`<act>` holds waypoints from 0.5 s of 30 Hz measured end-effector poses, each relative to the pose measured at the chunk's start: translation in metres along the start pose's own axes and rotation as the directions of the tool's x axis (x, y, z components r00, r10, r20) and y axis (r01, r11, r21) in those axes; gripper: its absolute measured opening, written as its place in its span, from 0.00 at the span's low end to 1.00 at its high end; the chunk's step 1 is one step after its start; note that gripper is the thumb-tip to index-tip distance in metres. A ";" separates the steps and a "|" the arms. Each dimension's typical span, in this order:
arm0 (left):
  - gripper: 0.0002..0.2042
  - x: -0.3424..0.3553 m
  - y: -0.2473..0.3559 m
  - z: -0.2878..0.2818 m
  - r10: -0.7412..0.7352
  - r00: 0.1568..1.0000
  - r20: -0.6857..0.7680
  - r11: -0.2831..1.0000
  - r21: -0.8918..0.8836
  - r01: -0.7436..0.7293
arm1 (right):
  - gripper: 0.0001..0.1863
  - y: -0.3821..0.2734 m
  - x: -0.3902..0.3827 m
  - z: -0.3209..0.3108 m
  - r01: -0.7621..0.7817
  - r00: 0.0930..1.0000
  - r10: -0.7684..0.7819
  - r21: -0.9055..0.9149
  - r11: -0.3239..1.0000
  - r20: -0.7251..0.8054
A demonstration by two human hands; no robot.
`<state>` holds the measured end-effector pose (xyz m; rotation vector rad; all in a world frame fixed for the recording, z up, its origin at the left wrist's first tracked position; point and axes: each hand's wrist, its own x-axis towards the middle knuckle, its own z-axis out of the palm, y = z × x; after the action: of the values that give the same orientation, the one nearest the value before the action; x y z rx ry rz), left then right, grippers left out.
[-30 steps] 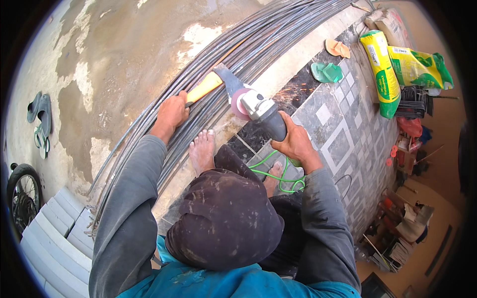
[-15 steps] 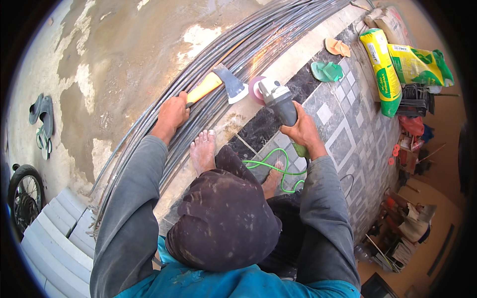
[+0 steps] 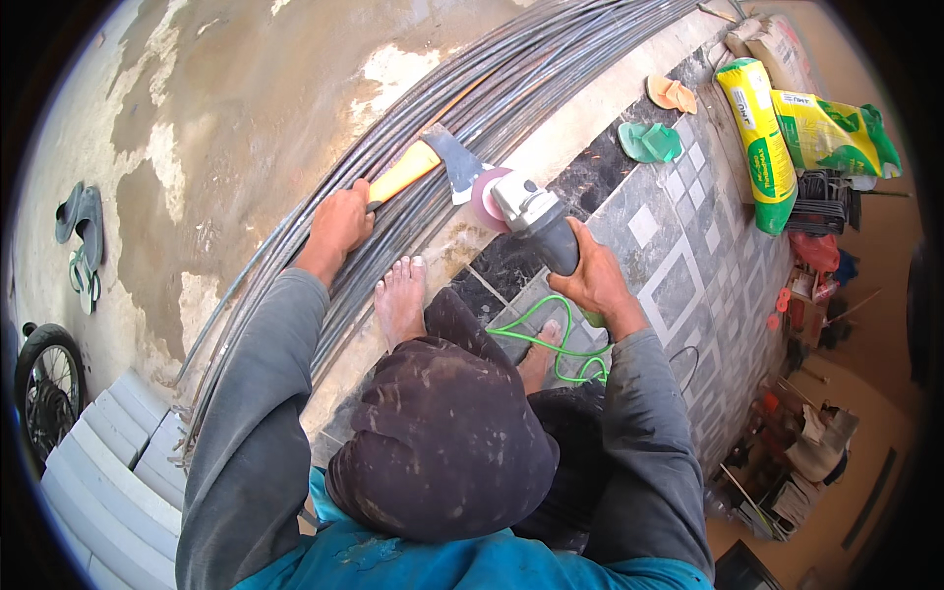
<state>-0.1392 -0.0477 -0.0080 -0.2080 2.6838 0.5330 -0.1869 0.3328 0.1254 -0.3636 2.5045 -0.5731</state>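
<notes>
Head view: left hand (image 3: 340, 231) grips axe (image 3: 413, 165), right hand (image 3: 597, 277) clasps grinder (image 3: 539, 222) (axehead (image 3: 455, 167) between hands).

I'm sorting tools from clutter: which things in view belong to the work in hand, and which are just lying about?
In use:
Axe, its handle in the left hand
Angle grinder in the right hand, disc at the axe blade
Green cord, probably the grinder's

Lying about:
Metal rods
Yellow-and-green bags
Dark sandals
</notes>
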 end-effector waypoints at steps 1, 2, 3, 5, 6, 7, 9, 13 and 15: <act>0.18 0.000 -0.001 0.001 0.003 1.000 0.010 1.000 -0.006 -0.003 | 0.46 0.005 0.005 -0.004 -0.077 0.997 0.077 -0.004 0.997 0.024; 0.18 -0.001 -0.002 0.004 0.007 1.000 0.008 1.000 -0.010 -0.007 | 0.46 0.010 0.006 -0.004 -0.072 0.997 0.072 -0.001 0.997 -0.003; 0.18 0.000 -0.002 0.004 0.007 1.000 0.000 1.000 -0.012 -0.007 | 0.47 0.011 0.009 -0.005 -0.060 0.998 0.060 0.002 0.998 -0.031; 0.18 0.000 -0.004 0.004 0.001 1.000 -0.002 1.000 -0.010 -0.001 | 0.48 0.009 0.007 -0.004 -0.064 0.998 0.064 0.008 0.998 -0.019; 0.18 0.000 -0.001 0.003 -0.004 1.000 0.002 1.000 -0.010 0.004 | 0.48 0.007 0.002 -0.002 -0.045 0.999 0.045 -0.006 0.999 0.009; 0.18 0.000 0.001 0.002 -0.009 1.000 0.003 1.000 -0.008 0.009 | 0.48 0.005 -0.003 0.002 -0.023 0.999 0.024 -0.019 1.000 0.035; 0.18 -0.003 -0.003 0.002 0.009 1.000 -0.008 1.000 -0.007 -0.009 | 0.48 0.005 -0.010 0.010 0.012 0.998 -0.009 -0.036 0.999 0.069; 0.18 0.001 -0.001 0.001 0.006 1.000 0.004 1.000 0.002 -0.006 | 0.49 0.017 0.010 0.005 -0.105 0.994 0.105 0.037 0.994 0.003; 0.18 0.000 0.002 0.000 -0.002 1.000 -0.002 1.000 -0.005 0.002 | 0.49 0.025 0.015 0.004 -0.086 0.995 0.089 0.056 0.995 -0.048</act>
<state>-0.1392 -0.0457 -0.0073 -0.2128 2.6838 0.5389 -0.2005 0.3480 0.1044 -0.2206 2.5330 -0.6202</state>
